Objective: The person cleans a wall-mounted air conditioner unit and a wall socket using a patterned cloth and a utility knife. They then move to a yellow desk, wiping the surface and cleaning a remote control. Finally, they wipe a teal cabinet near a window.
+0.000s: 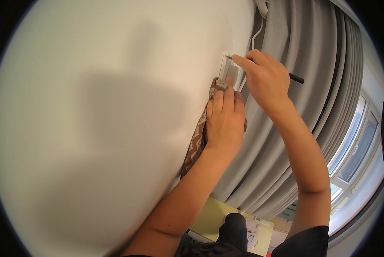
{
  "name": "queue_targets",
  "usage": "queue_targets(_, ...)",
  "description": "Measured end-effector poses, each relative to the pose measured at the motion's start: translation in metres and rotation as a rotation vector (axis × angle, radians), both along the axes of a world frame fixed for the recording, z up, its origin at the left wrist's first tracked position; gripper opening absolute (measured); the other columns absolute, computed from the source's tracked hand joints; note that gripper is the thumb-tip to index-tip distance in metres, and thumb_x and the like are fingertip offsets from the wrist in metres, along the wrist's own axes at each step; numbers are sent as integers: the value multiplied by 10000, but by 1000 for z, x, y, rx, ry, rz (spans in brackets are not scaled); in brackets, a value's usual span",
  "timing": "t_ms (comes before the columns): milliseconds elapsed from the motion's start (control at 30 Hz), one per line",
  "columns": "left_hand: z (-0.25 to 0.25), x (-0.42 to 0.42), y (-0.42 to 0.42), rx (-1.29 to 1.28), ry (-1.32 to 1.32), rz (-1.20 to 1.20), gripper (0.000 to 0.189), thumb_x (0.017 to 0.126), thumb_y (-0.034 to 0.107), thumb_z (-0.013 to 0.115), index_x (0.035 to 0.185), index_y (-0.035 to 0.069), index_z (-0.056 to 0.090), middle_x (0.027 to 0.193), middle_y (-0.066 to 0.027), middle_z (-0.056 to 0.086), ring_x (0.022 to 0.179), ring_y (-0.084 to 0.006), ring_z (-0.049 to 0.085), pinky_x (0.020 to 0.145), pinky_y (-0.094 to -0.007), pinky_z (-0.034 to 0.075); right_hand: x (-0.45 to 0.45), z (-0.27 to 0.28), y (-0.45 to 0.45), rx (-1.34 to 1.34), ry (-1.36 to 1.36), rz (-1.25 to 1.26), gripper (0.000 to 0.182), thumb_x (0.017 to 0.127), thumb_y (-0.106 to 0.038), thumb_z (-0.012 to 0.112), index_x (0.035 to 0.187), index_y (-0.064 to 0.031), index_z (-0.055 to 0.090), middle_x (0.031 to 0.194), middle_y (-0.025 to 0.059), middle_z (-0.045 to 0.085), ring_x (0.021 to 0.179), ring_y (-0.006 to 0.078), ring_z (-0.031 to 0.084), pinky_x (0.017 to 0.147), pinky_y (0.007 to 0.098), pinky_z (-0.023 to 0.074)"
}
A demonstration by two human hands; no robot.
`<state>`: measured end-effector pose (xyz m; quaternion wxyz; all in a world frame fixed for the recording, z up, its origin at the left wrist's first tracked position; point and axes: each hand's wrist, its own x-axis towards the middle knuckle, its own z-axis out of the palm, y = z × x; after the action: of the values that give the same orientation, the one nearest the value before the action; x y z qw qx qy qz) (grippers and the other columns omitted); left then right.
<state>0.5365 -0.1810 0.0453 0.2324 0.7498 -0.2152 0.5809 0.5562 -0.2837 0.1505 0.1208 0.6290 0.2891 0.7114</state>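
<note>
A brown and beige patterned cloth (196, 138) hangs along the white wall, bunched under my left hand (225, 119). The fingers of that hand hold the cloth against the wall, and one fingertip touches a grey panel (232, 72) inside a white rectangular frame (222, 66). Above and to the right, my right hand (269, 78) is closed around a slim tool with a black handle (296, 78). Its handle end sticks out behind the palm. At the frame's upper edge, the tool's working end is mostly hidden by my fingers, so its kind cannot be told.
Grey curtains (275, 135) hang close on the right, with a white cable (257, 33) beside them. Beyond stands a window (355, 144). Below, a yellow-green tabletop (211, 213) carries papers and small items. My shadow falls across the white wall (114, 48).
</note>
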Motion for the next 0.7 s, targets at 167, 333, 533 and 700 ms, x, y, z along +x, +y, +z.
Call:
queue_targets(167, 4, 1, 2, 9, 2, -20, 370, 742, 0, 592, 1109, -42, 574, 1366, -189, 407, 1108, -305, 446, 915, -431, 377, -12, 6, 6, 50, 123, -138, 282, 676, 8, 596, 870, -166, 703, 707, -29, 556, 595, 148, 543, 463, 291, 408)
queue_targets(333, 3, 0, 5, 7, -2, -14, 370, 738, -10, 594, 1106, -47, 572, 1365, -195, 408, 1097, -306, 449, 914, -428, 379, -16, 10, 15, 97, 160, -204, 286, 679, 3, 586, 878, -166, 703, 695, -27, 552, 585, 158, 539, 460, 299, 407)
queue_targets(533, 4, -2, 1, 1, -11, -25, 368, 736, -22, 595, 1102, -50, 572, 1361, -194, 413, 1084, -304, 457, 909, -424, 385, -5, 6, 8, 69, -13, -117, 231, 590, -35, 608, 787, -144, 660, 641, -12, 487, 542, 153, 467, 412, 278, 348)
queue_targets(700, 7, -2, -1, 7, -21, -12, 370, 737, -24, 591, 1106, -49, 571, 1363, -199, 410, 1074, -311, 464, 903, -433, 387, 4, 8, -1, 4, -177, -74, 267, 589, -51, 622, 827, -163, 669, 672, -35, 497, 557, 142, 466, 434, 269, 355)
